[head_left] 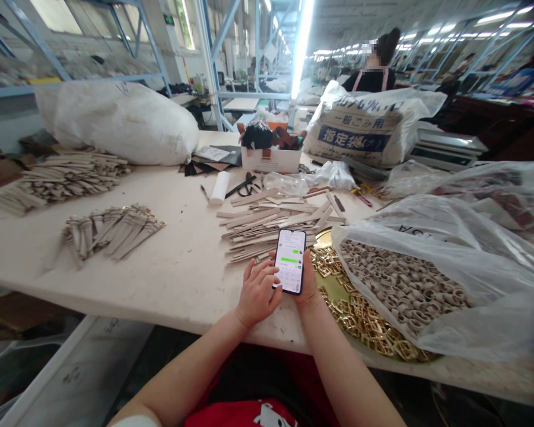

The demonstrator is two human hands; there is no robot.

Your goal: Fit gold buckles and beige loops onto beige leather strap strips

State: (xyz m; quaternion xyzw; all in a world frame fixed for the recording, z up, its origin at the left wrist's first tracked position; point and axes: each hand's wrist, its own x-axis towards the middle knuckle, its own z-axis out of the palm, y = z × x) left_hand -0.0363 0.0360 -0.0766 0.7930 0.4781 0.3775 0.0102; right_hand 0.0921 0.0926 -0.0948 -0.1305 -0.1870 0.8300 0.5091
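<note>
A phone (289,262) with a lit chat screen and keyboard is held above the table's front edge. My right hand (308,281) is wrapped round its right side and lower back. My left hand (258,290) is at the phone's left side, fingers apart and bent, with fingertips over the lower screen; it does not grip the phone. Just behind the phone lies a loose pile of beige strips (267,222). To the right, gold metal buckles (365,317) lie on a round gold tray (343,283), beside a clear plastic bag of small beige loops (404,284).
Strips with gold fittings (113,231) and a larger strip heap (71,178) lie left. Behind are a white sack (120,121), a white box (271,160), scissors (248,185) and a printed bag (365,127). A person (376,65) is beyond the table.
</note>
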